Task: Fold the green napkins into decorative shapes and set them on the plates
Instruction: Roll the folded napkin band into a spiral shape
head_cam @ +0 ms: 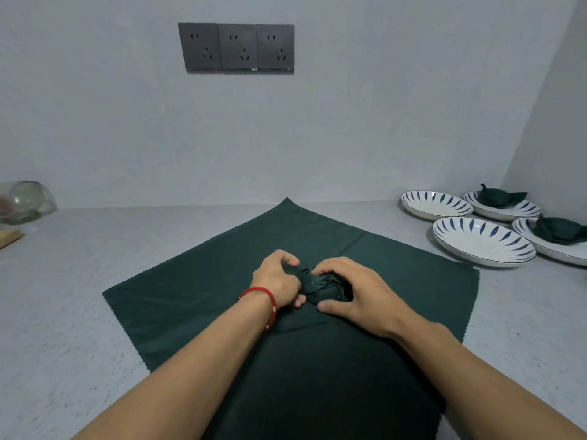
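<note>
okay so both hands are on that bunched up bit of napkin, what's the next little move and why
Probably keep winding the bunch tighter before lifting anything. The left hand pinches its edge and the right hand cups it, yet most of the napkin lies flat on the counter, so the shape looks unfinished. Two plates sit bare.

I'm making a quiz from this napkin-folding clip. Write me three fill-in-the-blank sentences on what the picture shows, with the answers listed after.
1. Both hands, left and right, grip a bunched green napkin that sits on a flat ____ cloth.
2. Of the four plates, ____ already hold a folded napkin, such as the far plate.
3. The red bracelet is on the ____ wrist.

Answers: green; two; left
</note>
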Tool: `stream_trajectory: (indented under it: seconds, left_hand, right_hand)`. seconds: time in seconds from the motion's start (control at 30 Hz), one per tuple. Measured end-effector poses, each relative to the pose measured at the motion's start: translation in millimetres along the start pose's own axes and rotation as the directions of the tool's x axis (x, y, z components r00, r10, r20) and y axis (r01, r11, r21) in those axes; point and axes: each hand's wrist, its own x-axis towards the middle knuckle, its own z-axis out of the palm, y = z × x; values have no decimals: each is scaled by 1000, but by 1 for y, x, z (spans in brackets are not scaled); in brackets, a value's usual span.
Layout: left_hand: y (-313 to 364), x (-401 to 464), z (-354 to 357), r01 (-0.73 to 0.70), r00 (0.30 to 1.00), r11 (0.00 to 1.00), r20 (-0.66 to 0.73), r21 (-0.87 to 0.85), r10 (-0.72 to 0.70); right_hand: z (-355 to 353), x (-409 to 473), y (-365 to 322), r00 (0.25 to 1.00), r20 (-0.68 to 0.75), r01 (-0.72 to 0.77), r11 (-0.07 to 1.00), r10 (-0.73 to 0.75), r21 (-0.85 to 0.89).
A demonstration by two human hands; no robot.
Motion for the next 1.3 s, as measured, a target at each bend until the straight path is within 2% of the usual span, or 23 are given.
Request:
stream_trajectory:
  seconds: [0.13,0.23,0.33,0.43,0.5,0.57,0.7,0.8,0.87,1.0,1.1,1.3]
  left_hand:
    - [20,-14,-17,123,979,959,190,-254,-75]
    - [26,-30,-28,196,952,938,283,-285,-113]
    - [26,-44,-31,167,939,954,336,-248,-77]
    - [15,-53,-27,43,927,980,373,-192,33]
    - [6,-55,-22,-34,935,978,340,-204,104]
    - [0,-55,-16,-42,962,958,248,-285,117]
    - [1,-56,-3,-8,992,892,109,-451,63]
    - [0,-57,3,-6,999,866,25,-499,22]
    - [0,-57,7,-14,1000,879,-12,-476,10]
    - [-2,-56,9,-60,997,920,-69,-388,36]
    - [-2,-57,9,-112,990,935,-122,-336,75]
    - [3,-67,11,-261,942,965,-228,-38,246]
  right_hand:
    - [-15,3,-13,987,-110,-105,984,120,141]
    - [-27,8,-19,981,-84,-153,966,173,208]
    - [-30,13,-20,967,-1,-248,945,254,212]
    - [-27,14,-19,946,91,-323,899,310,295]
    - [-24,11,-21,932,57,-355,871,357,339]
    - [-20,9,-24,911,31,-391,838,411,382]
    - [-21,6,-29,874,183,-475,709,451,520]
    - [-22,6,-28,855,251,-509,641,454,575]
    - [-19,7,-27,842,227,-521,629,490,577]
    - [-11,12,-18,802,20,-539,711,596,452]
    - [-7,13,-17,805,8,-523,702,594,483]
    - [-6,10,-28,811,65,-517,660,582,545]
